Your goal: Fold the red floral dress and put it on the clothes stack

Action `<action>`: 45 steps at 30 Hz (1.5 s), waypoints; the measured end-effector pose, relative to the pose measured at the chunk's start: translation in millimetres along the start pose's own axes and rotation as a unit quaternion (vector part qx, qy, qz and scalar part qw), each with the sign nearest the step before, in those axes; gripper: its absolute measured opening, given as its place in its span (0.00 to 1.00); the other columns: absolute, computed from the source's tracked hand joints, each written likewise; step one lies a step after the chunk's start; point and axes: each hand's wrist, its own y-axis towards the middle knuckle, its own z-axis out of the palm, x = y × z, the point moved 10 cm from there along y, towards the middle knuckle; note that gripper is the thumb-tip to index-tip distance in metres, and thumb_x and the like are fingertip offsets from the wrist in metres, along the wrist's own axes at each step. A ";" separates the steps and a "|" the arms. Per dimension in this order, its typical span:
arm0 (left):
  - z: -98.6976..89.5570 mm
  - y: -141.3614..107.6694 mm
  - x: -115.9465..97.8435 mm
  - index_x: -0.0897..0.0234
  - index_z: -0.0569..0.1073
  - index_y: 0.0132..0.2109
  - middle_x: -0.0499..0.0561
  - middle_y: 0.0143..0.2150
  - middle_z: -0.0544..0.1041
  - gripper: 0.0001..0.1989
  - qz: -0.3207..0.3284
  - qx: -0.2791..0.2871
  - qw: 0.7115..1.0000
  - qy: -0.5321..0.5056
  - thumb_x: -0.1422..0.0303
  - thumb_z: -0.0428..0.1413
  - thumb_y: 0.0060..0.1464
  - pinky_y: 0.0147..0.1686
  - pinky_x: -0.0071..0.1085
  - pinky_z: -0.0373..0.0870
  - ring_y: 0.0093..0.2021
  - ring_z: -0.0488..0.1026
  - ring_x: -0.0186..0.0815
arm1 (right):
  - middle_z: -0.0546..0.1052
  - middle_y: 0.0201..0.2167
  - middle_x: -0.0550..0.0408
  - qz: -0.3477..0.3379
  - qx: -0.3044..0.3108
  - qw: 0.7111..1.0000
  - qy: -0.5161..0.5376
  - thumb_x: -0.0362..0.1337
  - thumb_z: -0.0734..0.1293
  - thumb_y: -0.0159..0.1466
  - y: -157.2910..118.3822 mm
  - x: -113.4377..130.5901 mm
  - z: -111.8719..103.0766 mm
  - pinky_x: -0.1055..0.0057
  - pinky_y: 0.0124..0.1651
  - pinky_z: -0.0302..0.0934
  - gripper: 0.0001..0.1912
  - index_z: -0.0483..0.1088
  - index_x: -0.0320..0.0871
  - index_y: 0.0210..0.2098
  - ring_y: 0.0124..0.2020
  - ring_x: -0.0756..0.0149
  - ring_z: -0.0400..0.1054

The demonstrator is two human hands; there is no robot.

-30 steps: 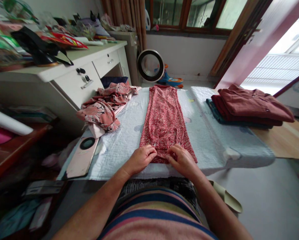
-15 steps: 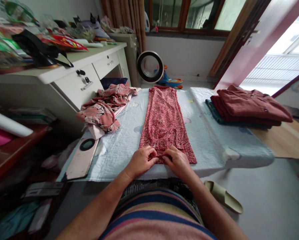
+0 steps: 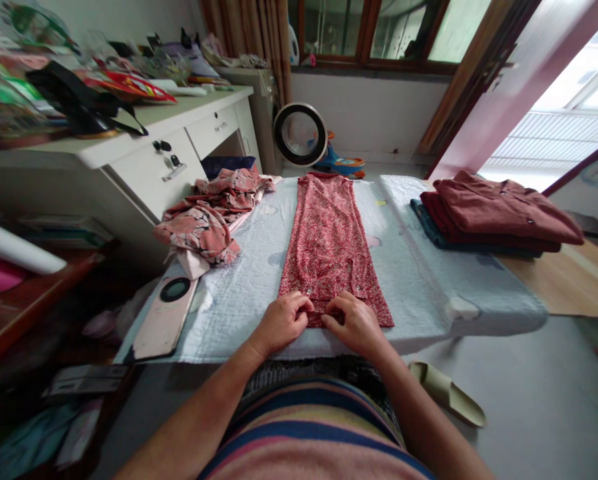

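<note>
A red patterned garment (image 3: 329, 233) lies folded into a long strip on the pale blue quilted cloth (image 3: 243, 287) that covers the table. At its near edge my left hand (image 3: 283, 322) pinches the fabric, fingers curled. Just right of it, my right hand (image 3: 353, 323) also grips the near edge between thumb and fingers. A small gap separates the two hands. Small buttons show on the garment just beyond my fingers.
Crumpled pink floral clothing (image 3: 203, 227) lies at the left, with a pink phone (image 3: 163, 320) nearer me. Folded dark red clothes (image 3: 503, 213) are stacked at the right. A cluttered desk (image 3: 199, 110) stands back left, and a green slipper (image 3: 446, 393) is on the floor.
My thumbs have drawn slightly apart along the garment's near edge. The garment has stayed in place.
</note>
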 end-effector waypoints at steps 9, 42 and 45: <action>-0.3 -0.1 3.4 0.61 0.73 0.35 0.48 0.35 0.75 0.06 -0.028 -0.025 0.999 0.001 0.69 0.53 0.60 0.41 0.30 0.65 0.38 0.72 0.35 | 0.75 0.34 0.57 0.042 -0.023 0.998 -0.042 0.44 0.67 0.65 2.4 -5.2 2.9 0.73 0.34 0.53 0.10 0.75 0.47 0.32 0.35 0.68 0.68; -10.2 -1.3 10.9 0.61 0.75 0.42 0.49 0.41 0.77 0.13 0.007 0.020 0.999 -0.049 0.79 0.50 0.54 0.48 0.32 0.68 0.44 0.73 0.36 | 0.75 0.36 0.56 0.016 -0.013 1.000 -0.014 0.29 0.59 0.61 5.8 -4.7 0.0 0.73 0.40 0.54 0.10 0.71 0.46 0.36 0.38 0.66 0.68; -12.3 -1.2 10.6 0.61 0.75 0.41 0.49 0.40 0.77 0.13 0.005 0.019 0.998 -0.061 0.79 0.51 0.52 0.48 0.31 0.68 0.43 0.74 0.35 | 0.75 0.36 0.56 0.019 -0.012 1.000 -0.020 0.29 0.59 0.63 5.2 -3.1 -1.1 0.72 0.39 0.54 0.10 0.71 0.46 0.36 0.37 0.66 0.68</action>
